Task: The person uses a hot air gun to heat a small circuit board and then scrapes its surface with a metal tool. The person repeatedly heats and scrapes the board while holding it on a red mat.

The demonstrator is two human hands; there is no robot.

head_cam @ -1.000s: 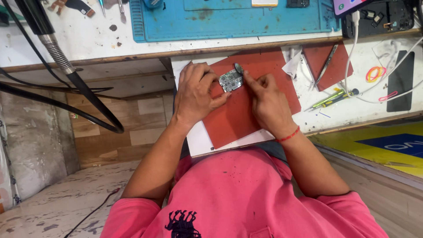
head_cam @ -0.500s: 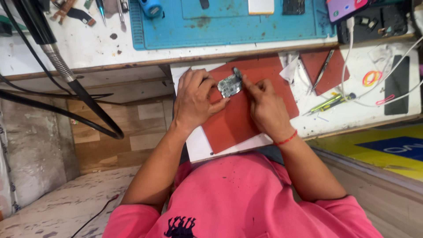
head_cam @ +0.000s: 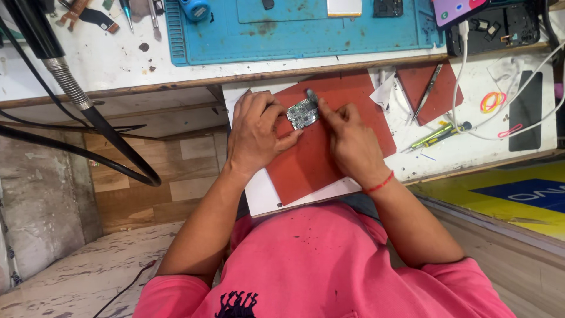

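A small green-grey circuit board (head_cam: 302,113) lies on a dark red mat (head_cam: 312,159) at the front of the bench. My left hand (head_cam: 256,132) pins the board by its left edge with thumb and fingers. My right hand (head_cam: 348,138) is closed around a thin dark tool (head_cam: 311,96), its tip touching the board's upper right corner. A red thread circles my right wrist.
A blue work mat (head_cam: 294,29) with a white card lies behind. Tweezers (head_cam: 428,88) rest on a second red mat; a yellow-green screwdriver (head_cam: 438,134), white cable, rubber bands (head_cam: 493,101) and a dark phone (head_cam: 525,109) lie right. A black flexible hose (head_cam: 76,100) hangs left.
The view has shifted slightly. My hands stay on the board, and the tool tip has barely moved at its upper right corner.
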